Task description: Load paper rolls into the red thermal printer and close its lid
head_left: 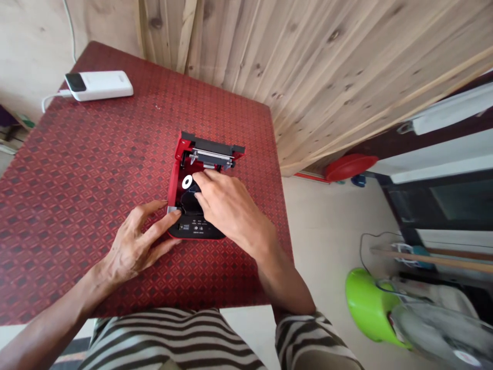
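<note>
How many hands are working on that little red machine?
2. The left hand touches the near left corner of the open red-and-black machine; the right hand reaches inside it, its fingertips partly hidden. I see no others.

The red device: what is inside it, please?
In the device, a white ring and a dark piece show. The right hand covers part, so what lies there is hidden.

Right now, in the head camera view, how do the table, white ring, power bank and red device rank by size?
Largest to smallest, as they look:
1. Table
2. Red device
3. Power bank
4. White ring
</note>
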`<state>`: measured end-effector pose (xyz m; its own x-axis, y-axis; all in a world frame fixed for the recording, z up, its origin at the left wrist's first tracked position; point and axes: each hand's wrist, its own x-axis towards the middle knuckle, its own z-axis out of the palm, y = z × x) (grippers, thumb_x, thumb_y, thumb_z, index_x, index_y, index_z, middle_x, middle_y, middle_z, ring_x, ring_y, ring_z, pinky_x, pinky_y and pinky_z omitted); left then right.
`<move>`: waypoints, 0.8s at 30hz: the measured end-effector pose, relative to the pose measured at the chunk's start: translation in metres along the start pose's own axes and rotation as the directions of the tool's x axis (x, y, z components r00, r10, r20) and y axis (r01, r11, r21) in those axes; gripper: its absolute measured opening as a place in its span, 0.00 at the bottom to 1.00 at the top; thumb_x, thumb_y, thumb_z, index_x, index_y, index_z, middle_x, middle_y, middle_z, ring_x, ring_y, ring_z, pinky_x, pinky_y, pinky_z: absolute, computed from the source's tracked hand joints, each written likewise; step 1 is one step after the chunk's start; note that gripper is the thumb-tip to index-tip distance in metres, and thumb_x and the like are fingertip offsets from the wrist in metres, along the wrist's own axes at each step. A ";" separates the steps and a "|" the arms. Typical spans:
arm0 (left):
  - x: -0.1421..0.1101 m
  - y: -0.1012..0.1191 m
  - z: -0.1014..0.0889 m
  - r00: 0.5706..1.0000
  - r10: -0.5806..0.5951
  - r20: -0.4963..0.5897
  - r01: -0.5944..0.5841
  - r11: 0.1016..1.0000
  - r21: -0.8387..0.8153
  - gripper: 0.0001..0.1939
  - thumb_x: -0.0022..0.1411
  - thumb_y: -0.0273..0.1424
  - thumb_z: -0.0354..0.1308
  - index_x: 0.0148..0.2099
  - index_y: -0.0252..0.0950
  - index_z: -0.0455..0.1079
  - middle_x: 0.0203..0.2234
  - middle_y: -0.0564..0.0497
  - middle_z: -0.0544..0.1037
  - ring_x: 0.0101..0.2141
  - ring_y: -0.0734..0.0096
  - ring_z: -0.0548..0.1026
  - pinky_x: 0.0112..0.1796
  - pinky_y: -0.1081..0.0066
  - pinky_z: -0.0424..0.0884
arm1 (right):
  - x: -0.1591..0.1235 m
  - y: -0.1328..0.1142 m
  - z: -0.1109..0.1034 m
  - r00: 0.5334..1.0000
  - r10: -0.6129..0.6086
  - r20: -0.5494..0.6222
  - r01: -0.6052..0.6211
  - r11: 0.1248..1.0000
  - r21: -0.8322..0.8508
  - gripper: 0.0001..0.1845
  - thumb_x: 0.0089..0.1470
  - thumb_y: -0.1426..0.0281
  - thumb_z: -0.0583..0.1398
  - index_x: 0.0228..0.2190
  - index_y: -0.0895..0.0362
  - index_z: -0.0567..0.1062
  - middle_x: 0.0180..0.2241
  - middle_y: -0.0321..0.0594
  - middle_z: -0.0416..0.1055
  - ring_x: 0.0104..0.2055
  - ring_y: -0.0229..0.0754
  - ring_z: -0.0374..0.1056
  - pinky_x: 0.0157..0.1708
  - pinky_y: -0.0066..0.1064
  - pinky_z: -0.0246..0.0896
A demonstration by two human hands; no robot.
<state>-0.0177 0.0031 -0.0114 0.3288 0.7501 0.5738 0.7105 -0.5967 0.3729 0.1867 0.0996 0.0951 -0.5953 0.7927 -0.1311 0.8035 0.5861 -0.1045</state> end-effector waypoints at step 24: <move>-0.002 -0.001 -0.001 1.000 -0.011 0.005 0.011 1.000 -0.009 0.38 0.65 0.31 0.68 0.73 0.45 0.58 0.57 0.39 0.71 0.51 0.59 0.77 0.48 0.64 0.81 | -0.032 0.024 0.009 0.963 -0.214 -0.164 0.262 0.884 0.386 0.13 0.70 0.65 0.61 0.49 0.57 0.82 0.48 0.45 0.83 0.49 0.46 0.77 0.51 0.41 0.72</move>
<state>-0.0194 0.0022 -0.0126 0.3238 0.7580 0.5662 0.7085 -0.5909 0.3858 0.2254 0.0867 0.0881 -0.7445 0.6651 0.0575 0.5519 0.6616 -0.5076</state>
